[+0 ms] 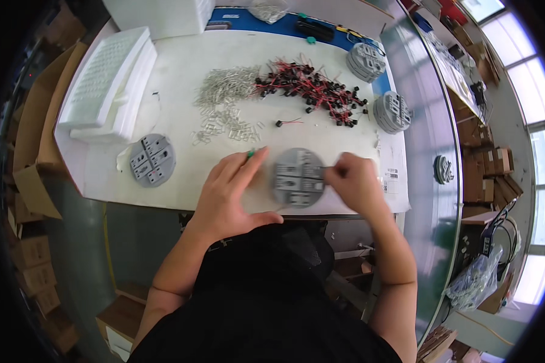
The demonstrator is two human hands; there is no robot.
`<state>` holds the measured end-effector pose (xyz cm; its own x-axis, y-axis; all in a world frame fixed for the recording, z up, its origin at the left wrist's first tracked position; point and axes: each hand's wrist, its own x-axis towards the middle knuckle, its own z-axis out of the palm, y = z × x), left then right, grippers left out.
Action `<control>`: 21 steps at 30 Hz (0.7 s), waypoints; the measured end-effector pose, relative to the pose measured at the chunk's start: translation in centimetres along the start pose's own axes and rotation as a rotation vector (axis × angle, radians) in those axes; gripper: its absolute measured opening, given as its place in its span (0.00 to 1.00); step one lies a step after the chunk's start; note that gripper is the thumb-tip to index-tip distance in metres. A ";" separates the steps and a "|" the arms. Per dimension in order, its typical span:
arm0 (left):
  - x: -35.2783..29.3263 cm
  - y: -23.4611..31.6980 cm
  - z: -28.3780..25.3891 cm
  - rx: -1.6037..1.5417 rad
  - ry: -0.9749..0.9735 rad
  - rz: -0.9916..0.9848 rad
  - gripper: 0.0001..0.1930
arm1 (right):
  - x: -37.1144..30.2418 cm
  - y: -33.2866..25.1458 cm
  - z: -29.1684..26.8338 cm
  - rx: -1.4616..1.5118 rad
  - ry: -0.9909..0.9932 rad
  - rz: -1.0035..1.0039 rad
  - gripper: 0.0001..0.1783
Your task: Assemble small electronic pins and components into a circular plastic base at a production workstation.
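A round grey plate (307, 156) with raised blocks and slots lies near the table's front edge, slightly blurred. My right hand (358, 183) is closed at its right rim, fingers curled and seemingly pinching that edge. To the left of the plate, my left hand (229, 196) is open, its thumb stretched toward the plate and apart from the fingers. A small green piece (251, 153) shows by its index finger. Beyond the hands lie a heap of black parts with red wires (312, 85), a pile of clear little tubes (227, 88) and one separate black wired part (279, 123).
Another grey round plate (152, 160) lies at the left. Two stacks of such plates, one far (366, 62) and one nearer (393, 112), stand at the right. White foam trays (106, 85) occupy the left edge. A shiny partition (422, 151) borders the right side.
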<state>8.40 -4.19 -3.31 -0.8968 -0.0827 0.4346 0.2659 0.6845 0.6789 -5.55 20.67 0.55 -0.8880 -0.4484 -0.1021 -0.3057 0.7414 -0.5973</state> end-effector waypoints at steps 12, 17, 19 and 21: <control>0.0 -2.1 -0.4 0.009 -0.126 0.003 0.47 | 12.1 -1.5 5.2 -0.240 0.149 -0.743 0.11; 1.5 -2.1 -1.5 -0.131 0.165 -0.048 0.29 | 6.5 -7.0 1.9 0.555 -0.145 -0.089 0.12; 3.1 -1.4 -2.0 -0.244 0.250 -0.045 0.20 | 4.4 -8.1 1.8 0.705 -0.206 -0.037 0.12; 4.0 -0.4 -2.3 -0.295 0.215 -0.068 0.18 | 3.3 -7.9 1.9 0.781 -0.236 -0.005 0.12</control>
<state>5.49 -6.46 -0.55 -0.8297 -0.2926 0.4754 0.3266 0.4362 0.8385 -5.43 12.36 3.38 -0.7649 -0.6086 -0.2109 0.0956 0.2165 -0.9716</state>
